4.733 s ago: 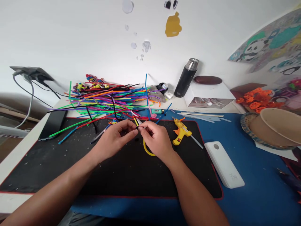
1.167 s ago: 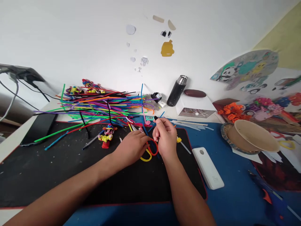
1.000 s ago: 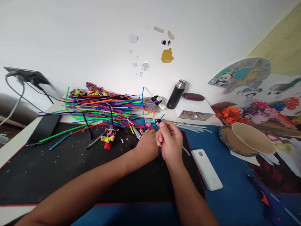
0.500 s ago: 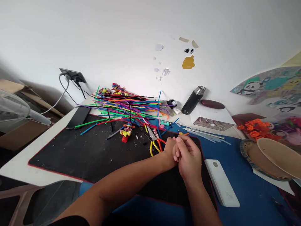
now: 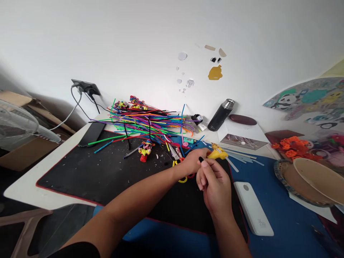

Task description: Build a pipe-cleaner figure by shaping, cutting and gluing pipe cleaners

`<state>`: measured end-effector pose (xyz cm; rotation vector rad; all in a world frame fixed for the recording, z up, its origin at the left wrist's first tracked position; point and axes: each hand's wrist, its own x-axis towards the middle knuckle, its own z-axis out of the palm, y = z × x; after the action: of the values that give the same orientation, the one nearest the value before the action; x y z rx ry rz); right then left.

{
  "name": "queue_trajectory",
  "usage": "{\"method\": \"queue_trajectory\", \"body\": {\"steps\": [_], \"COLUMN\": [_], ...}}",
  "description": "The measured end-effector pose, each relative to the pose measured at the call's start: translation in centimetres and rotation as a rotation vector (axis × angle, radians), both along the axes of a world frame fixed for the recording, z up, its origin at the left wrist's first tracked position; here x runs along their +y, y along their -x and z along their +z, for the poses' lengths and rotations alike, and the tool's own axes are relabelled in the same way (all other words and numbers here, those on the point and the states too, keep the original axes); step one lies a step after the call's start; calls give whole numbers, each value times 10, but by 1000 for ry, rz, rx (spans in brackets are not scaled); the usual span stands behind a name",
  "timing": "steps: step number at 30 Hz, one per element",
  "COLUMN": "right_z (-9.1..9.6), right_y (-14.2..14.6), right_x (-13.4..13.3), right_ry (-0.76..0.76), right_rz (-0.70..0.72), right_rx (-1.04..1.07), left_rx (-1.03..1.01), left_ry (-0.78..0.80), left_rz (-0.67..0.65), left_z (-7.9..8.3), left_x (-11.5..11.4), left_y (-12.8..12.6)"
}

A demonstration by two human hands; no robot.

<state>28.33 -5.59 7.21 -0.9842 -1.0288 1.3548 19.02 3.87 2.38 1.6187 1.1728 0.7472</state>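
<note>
My left hand (image 5: 195, 160) is wrapped around part of a small yellow hot glue gun (image 5: 217, 153), with a translucent glue stick (image 5: 232, 164) poking from its right end. My right hand (image 5: 216, 181), closer to me, pinches a small black fuzzy piece (image 5: 201, 159) between thumb and fingers. Scissors with yellow handles (image 5: 183, 179) lie partly hidden beneath my left wrist, beside a red-handled tool (image 5: 190, 176). Left of them on the black mat (image 5: 94, 168) rests a colourful pipe-cleaner figure (image 5: 146, 149).
A heap of coloured pipe cleaners (image 5: 150, 122) lies along the wall. A black flask (image 5: 220, 115) leans near a white box (image 5: 242, 133). At right are a white power bank (image 5: 254, 208), a bowl (image 5: 319, 179) and orange pieces (image 5: 292, 147). A phone (image 5: 92, 134) lies at left.
My left hand has reached slightly away from my right hand and taken hold of the glue gun. The black piece in my right fingers now shows clearly. The scissors' handles have shifted.
</note>
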Motion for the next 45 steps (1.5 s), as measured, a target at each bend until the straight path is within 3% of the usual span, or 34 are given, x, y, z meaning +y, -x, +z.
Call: {"method": "queue_trajectory", "body": {"steps": [5, 9, 12, 17, 24, 28, 35, 41, 45], "right_z": [-2, -11, -22, -32, -34, -38, -44, -58, -62], "right_y": [3, 5, 6, 1, -8, -2, -6, -11, -5], "right_x": [-11, -21, -30, -46, -53, -56, -58, -39, -32], "right_ry": [24, 60, 100, 146, 213, 241, 249, 336, 413], "right_rz": [67, 108, 150, 179, 86, 115, 91, -56, -5], "right_rx": [-2, -1, 9, 42, 100, 138, 163, 225, 273], "left_rx": [-213, -357, -641, -806, -873, -879, -910, -892, -884], "left_ry": [71, 135, 212, 293, 185, 178, 149, 156, 147], "left_rz": [86, 149, 149, 157, 158, 152, 91, 103, 138], "left_z": [18, 30, 34, 49, 77, 85, 114, 111, 112], "left_x": [-2, -23, -42, -62, -65, -55, -35, -41, -40], "left_y": [11, 33, 47, 58, 69, 57, 43, 48, 51]}}
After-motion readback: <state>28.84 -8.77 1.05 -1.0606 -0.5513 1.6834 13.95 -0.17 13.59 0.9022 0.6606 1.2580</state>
